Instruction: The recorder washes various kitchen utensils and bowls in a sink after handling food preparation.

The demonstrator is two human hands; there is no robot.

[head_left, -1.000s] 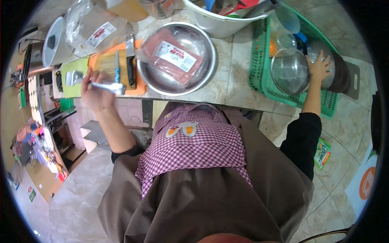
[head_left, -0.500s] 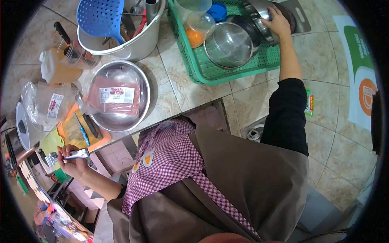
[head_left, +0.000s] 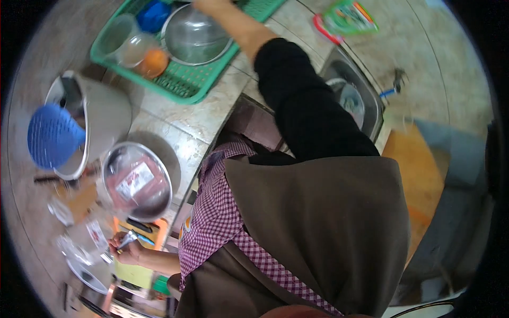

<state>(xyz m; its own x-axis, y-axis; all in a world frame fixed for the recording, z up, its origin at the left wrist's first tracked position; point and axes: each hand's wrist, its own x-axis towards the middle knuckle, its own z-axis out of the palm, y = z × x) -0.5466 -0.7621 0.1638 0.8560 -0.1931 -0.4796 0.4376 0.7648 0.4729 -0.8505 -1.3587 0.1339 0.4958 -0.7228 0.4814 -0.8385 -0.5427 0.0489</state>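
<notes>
My left hand [head_left: 124,251] is closed around a shiny silver metal utensil [head_left: 127,239], beside the orange cutting board [head_left: 157,233]. Knives with dark and blue handles lie on that board. My right arm reaches up to the green plastic basket [head_left: 185,87]. My right hand [head_left: 211,4] is over a round metal-rimmed strainer [head_left: 195,40] in it, and its fingers are cut off by the top edge. Also in the basket are clear plastic containers [head_left: 121,37], a blue item [head_left: 154,15] and an orange item [head_left: 154,62]. A steel bowl [head_left: 168,177] holds a packet of pink sliced meat [head_left: 142,185].
A white bucket [head_left: 108,106] of utensils stands at left, with a blue slotted scoop [head_left: 52,135] leaning out. Near it are a jug [head_left: 79,201] and a plastic bag [head_left: 82,238]. At right are a sink [head_left: 374,108], a green packet [head_left: 347,18] and a cardboard piece [head_left: 411,175].
The view has swung to the right, so the sink and cardboard show. The basket now lies farther left. My left hand still holds the silver utensil; my right hand has reached the picture's top edge.
</notes>
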